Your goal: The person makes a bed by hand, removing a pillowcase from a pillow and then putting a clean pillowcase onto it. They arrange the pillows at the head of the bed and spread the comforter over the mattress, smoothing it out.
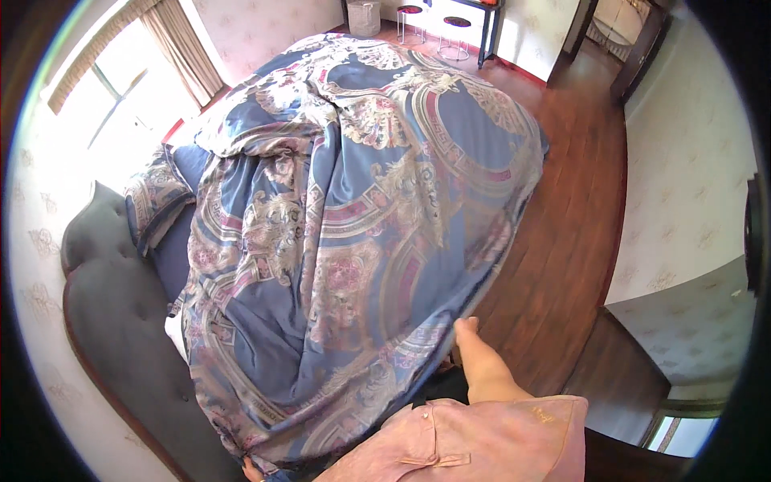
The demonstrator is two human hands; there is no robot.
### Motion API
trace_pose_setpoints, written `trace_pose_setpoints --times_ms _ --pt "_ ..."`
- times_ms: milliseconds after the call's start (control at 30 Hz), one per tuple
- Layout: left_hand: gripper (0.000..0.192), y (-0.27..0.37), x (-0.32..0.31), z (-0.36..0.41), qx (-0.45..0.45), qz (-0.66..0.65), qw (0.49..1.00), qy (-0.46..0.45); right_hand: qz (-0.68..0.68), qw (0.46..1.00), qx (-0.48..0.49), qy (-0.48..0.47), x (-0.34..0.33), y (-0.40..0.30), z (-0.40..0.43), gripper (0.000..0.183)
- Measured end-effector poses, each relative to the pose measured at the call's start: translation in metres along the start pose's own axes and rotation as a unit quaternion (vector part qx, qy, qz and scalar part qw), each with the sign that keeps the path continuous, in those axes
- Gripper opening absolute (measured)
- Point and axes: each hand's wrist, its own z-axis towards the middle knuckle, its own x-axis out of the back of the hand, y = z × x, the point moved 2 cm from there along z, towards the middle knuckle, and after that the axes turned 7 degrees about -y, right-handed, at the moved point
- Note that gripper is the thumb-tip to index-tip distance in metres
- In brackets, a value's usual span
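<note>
A blue patterned duvet point(355, 241) with cream scrolls and pink bands covers most of the bed, its surface wrinkled and folded toward the headboard side. My right hand point(466, 329) grips the duvet's edge on the floor side, arm stretched forward. At the bottom of the view, my left hand point(252, 470) is partly cut off, and the duvet's near corner bunches up against its fingers. A patterned pillow point(158, 199) lies on the dark blue sheet point(171, 259) by the headboard. Something white point(175, 332) shows from under the duvet's edge.
A grey tufted headboard point(126, 337) runs along the left. Brown wood flooring point(560, 241) stretches along the right to a doorway point(593, 60). Two round stools point(456, 23), a table point(488, 36) and a woven basket point(364, 18) stand beyond the bed. A curtained window point(126, 90) is at upper left.
</note>
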Motion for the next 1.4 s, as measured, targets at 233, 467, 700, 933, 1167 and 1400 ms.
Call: trace_pose_setpoints --times_ms 233,467,700,933,1167,1400 --pt "0.056 -0.044 0.025 0.014 0.088 -0.023 0.995 -0.043 -0.353 0.872 0.136 -0.309 -0.043 -0.029 -0.124 0.061" --pt "0.057 -0.081 -0.02 0.013 0.151 -0.054 0.978 -0.131 -0.319 0.858 0.231 -0.328 -0.04 -0.015 -0.042 0.047" --pt "0.062 -0.098 -0.099 0.039 0.102 -0.134 0.966 -0.196 0.004 0.881 0.136 -0.453 0.006 -0.101 -0.037 0.036" --pt "0.035 0.046 -0.387 0.052 0.136 -0.025 0.968 -0.211 0.087 0.814 0.22 -0.53 0.158 -0.187 0.042 0.032" --pt "0.038 0.163 -0.777 -0.043 -0.335 0.415 0.804 -0.265 0.24 0.858 0.243 -0.385 0.334 -0.239 0.145 0.028" --pt "0.086 0.016 -0.998 -0.359 -0.338 0.196 0.733 -0.557 0.187 0.885 0.194 -0.379 0.375 -0.244 0.224 0.029"
